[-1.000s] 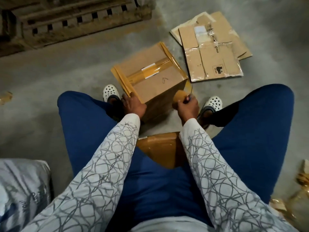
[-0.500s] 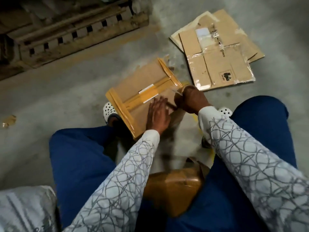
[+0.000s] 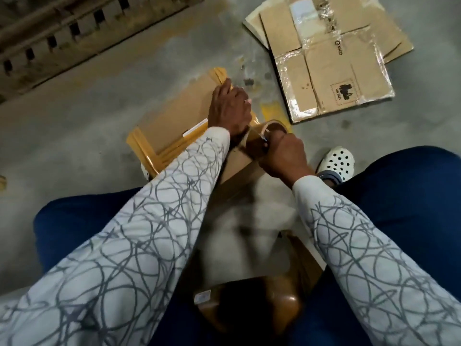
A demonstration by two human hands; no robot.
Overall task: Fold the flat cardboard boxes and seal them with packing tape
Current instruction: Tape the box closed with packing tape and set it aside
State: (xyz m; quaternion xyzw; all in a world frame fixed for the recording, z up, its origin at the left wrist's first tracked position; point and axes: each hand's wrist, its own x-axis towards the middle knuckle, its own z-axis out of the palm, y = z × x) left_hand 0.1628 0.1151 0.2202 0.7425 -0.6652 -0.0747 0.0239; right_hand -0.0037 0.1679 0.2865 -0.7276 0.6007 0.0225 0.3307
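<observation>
The folded cardboard box (image 3: 179,113) is standing on the concrete floor (image 3: 74,121) at frame centre, with brown tape strips running along its top seams. The left hand (image 3: 229,108) is pressing flat on the box's right top edge. Just below and right of it, the right hand (image 3: 282,156) is gripping the tape roll (image 3: 272,127) at the box's near corner. The two hands are working close together. Flat cardboard boxes (image 3: 336,66) are lying at upper right and a wooden pallet (image 3: 74,33) at upper left. A white perforated shoe (image 3: 339,162) is showing at right.

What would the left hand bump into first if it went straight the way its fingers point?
Likely the tape strips on the far corner of the box, right ahead of the left hand; after that, just bare floor.
</observation>
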